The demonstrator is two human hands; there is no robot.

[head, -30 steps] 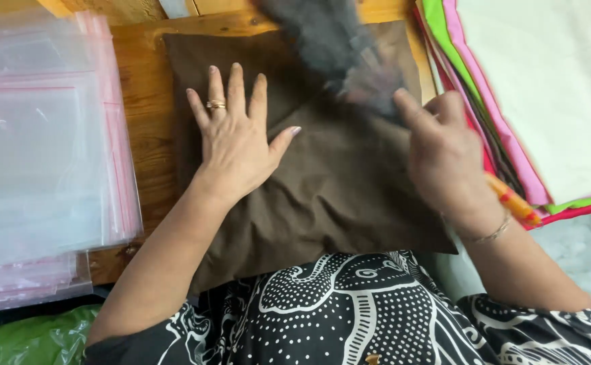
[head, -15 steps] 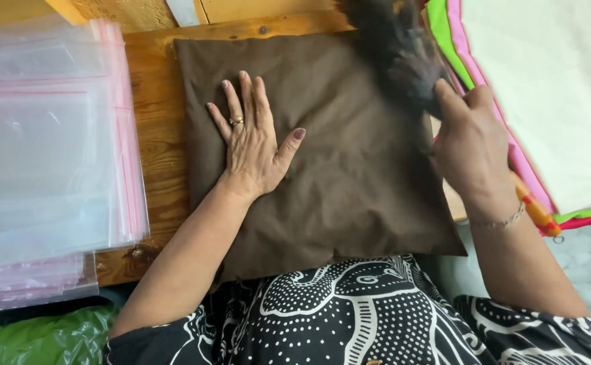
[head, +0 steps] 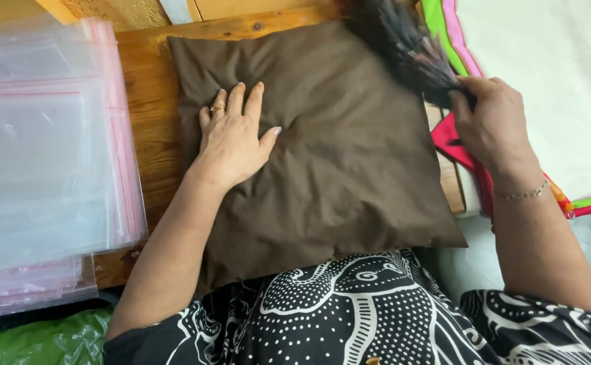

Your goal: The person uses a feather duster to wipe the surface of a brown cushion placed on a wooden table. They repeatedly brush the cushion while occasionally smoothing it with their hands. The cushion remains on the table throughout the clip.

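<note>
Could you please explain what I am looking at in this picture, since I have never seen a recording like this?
There is no machine here: a person wears a camera on the head, so the single view looks down at their own two bare hands. A brown cushion lies on a wooden table. The left hand rests flat on it, fingers spread. The right hand grips a dark bristly brush at the cushion's far right corner. A stack of clear plastic bags lies to the left, and coloured fabric sheets to the right.
</note>
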